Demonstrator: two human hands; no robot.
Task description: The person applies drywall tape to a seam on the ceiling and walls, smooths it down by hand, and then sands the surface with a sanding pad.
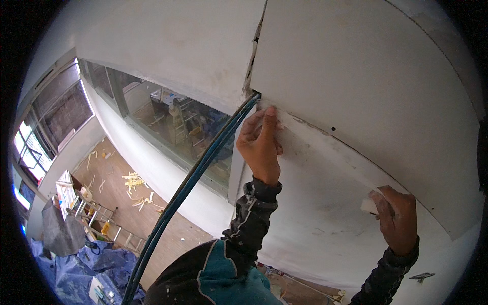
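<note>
My left hand is raised to the corner where the ceiling board meets the white wall. Its thumb and fingers are closed on one end of a thin pale strip of tape, just beside a bundle of cables. The strip runs along the joint toward my right hand, lower on the right. Between that hand's closed fingers is a small white block-like piece, apparently the tape roll, partly hidden by the fingers.
Dark blue cables hang from a gap in the ceiling, close by my left arm. A glass window opens left of the wall. Far below, a ladder, blue sheeting and yellowish scraps lie about the floor.
</note>
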